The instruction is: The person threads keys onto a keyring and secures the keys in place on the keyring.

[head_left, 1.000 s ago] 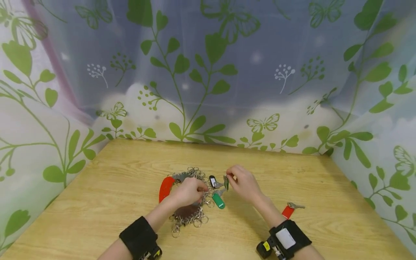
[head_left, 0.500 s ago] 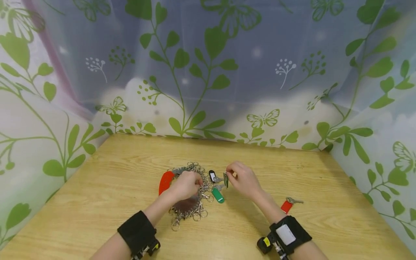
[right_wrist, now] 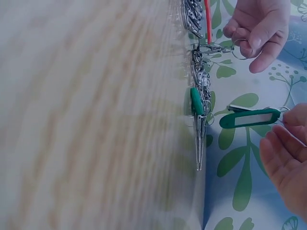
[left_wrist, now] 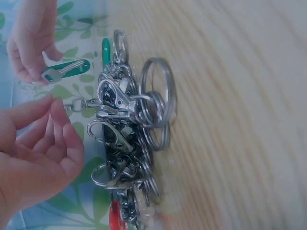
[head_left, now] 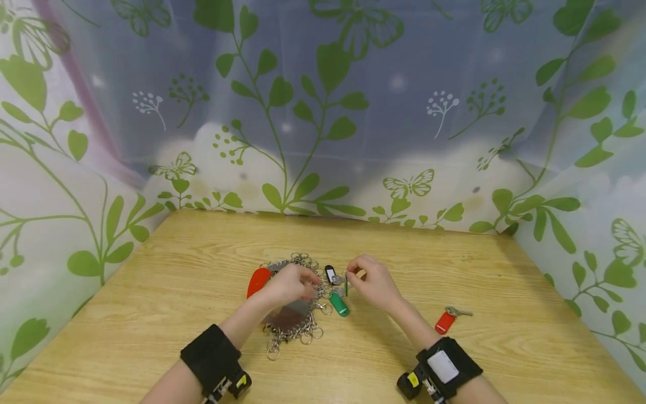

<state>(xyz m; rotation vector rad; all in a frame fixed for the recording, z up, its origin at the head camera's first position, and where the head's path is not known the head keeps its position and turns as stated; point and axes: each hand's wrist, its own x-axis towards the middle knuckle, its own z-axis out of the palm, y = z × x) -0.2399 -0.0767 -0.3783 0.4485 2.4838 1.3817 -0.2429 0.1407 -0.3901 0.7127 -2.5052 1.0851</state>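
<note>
We are seeing a red-tagged key [head_left: 446,323] lying near right, a green tag [head_left: 338,304] in the middle, the left hand [head_left: 292,285] pinching a metal clasp [left_wrist: 84,103] at the clasp pile [left_wrist: 124,110] on the left, the right hand [head_left: 375,285], apart from it, pinching a green-tagged key [right_wrist: 249,118], and a black tag [head_left: 330,274] lying farther.

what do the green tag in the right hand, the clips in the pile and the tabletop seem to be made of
Green tag: probably plastic, smooth-looking; its body is thin and evenly coloured. Clips: some silvery metal, apparently polished, judging by bright highlights. Tabletop: wood or wood-look laminate, from its yellowish grain; unclear which.
</note>
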